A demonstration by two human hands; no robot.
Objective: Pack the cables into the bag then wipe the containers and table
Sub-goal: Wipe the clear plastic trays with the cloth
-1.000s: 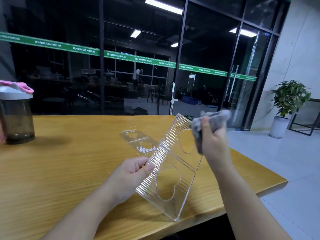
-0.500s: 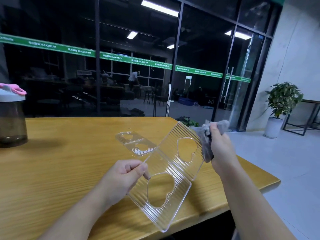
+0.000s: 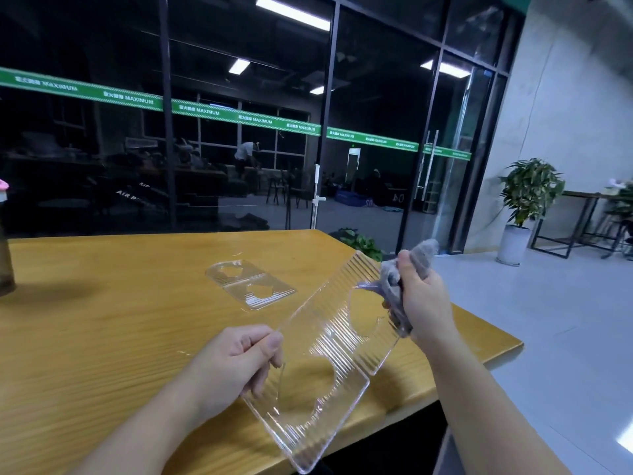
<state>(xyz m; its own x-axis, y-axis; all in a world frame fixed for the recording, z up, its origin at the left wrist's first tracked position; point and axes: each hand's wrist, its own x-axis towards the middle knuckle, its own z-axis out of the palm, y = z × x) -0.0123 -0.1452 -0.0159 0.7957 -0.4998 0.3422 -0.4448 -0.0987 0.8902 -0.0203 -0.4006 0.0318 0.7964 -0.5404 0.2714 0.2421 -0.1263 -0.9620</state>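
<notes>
- Left hand (image 3: 236, 361) grip: thumb and curled fingers pinch the near-left edge of the clear ribbed container (image 3: 329, 365), holding it tilted in the air above the desk (image 3: 102, 330).
- Right hand (image 3: 423, 299) grip: closed round a bunched grey cloth (image 3: 394, 279), pressed against the container's far-right edge, w/ the thumb on top.
- Container has two heart-shaped cut-outs; its low corner hangs past the near desk edge, over the dark gap below.
- 2nd clear container (image 3: 250, 282) lies flat on the desk further back, well apart from both hands.
- Judged stage: wiping the containers. No cables or bag in view, so can't tell from here whether packing is done.
- Risk 1: left grip is only a pinch at one edge. A hard push from the cloth could lever the container out of the fingers, and it'd likely fall off the desk, not onto it.
- Risk 2: plastic looks thin and stiff, so twisting it between the two hands might crack it near a cut-out.
- Risk 3: cloth could snag on a cut-out edge.
- Room: broad bare wood to the left and behind. Desk ends near on the right, corner just beyond the right forearm. Dark bottle (image 3: 5, 265) sits at the far left edge, well apart.
</notes>
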